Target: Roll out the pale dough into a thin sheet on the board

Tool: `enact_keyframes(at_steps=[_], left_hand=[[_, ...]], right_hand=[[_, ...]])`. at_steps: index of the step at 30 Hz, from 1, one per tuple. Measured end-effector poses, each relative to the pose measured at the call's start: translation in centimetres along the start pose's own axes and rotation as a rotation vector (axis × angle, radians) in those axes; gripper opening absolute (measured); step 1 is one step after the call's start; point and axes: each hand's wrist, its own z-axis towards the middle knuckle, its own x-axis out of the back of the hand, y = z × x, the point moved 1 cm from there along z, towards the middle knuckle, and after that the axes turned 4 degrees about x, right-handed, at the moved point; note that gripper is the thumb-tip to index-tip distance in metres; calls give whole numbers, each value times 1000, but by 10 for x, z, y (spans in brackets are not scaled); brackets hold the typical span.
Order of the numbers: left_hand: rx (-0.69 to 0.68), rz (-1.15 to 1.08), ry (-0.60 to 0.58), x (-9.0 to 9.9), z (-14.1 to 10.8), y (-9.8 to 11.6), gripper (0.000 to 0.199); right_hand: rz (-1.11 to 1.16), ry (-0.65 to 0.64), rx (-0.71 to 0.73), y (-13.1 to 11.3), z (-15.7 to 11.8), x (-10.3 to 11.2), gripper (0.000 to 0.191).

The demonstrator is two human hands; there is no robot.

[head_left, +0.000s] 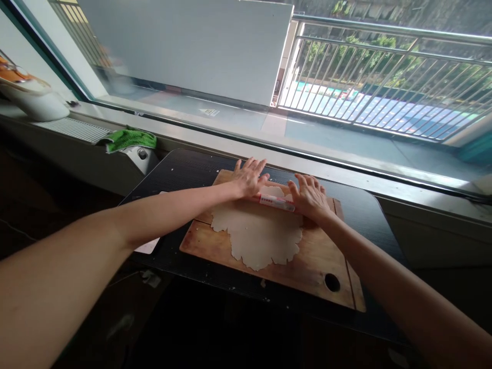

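Note:
A thin, uneven sheet of dough (265,233) with a ragged edge lies on a wooden cutting board (211,246). Across its far part rests a rolling pin (277,202), with a printed pink-and-white label around its middle. My left hand (249,178) presses on the pin's left end, palm down, fingers stretched forward. On the right end lies my right hand (308,195), also open with the fingers spread. Both palms hide the ends of the pin. Some dough shows beyond the pin, between my hands.
The board lies on a small black table (184,169) against a window sill (230,141). A flat pale object (148,247) is partly under my left forearm. A green cloth (130,139) and a white pot (46,105) are at the left. Scraps dot the table's front edge.

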Motion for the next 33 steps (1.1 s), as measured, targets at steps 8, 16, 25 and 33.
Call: enact_keyframes(at_steps=[8, 16, 25, 33], left_hand=[[-164, 29, -76, -1, -11, 1, 66], [-93, 8, -184, -4, -17, -3, 64], [-66, 57, 46, 4, 20, 1, 59], [-339, 60, -27, -7, -39, 1, 57]], right_hand=[[-77, -36, 42, 0, -9, 0, 56], [-25, -29, 56, 1, -20, -2, 54], [42, 80, -26, 5, 24, 0, 53], [-27, -52, 78, 1, -34, 2, 51]])
